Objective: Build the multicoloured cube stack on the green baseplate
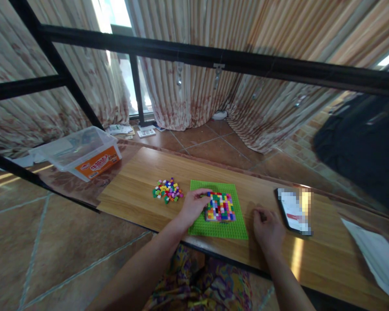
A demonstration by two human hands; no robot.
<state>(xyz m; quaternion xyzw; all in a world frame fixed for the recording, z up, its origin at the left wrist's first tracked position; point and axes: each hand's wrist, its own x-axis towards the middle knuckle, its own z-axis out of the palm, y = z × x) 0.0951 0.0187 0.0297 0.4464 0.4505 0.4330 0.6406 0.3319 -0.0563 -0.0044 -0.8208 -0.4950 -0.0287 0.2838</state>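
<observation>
Brick mosaic [220, 206] on green baseplate [218, 224], mid-counter [311, 255]. Left hand [192, 206] steadies its edge, fingers apparently pinching nothing; right hand [268, 228] rests loosely curled, empty. Loose bricks [167, 190] lie near the left hand.

Striped curtains [194, 82] across the top, daylit window [116, 17] upper left, brown tiled floor [52, 242], black metal bars [214, 58], wooden tabletop [142, 181] centre.
</observation>
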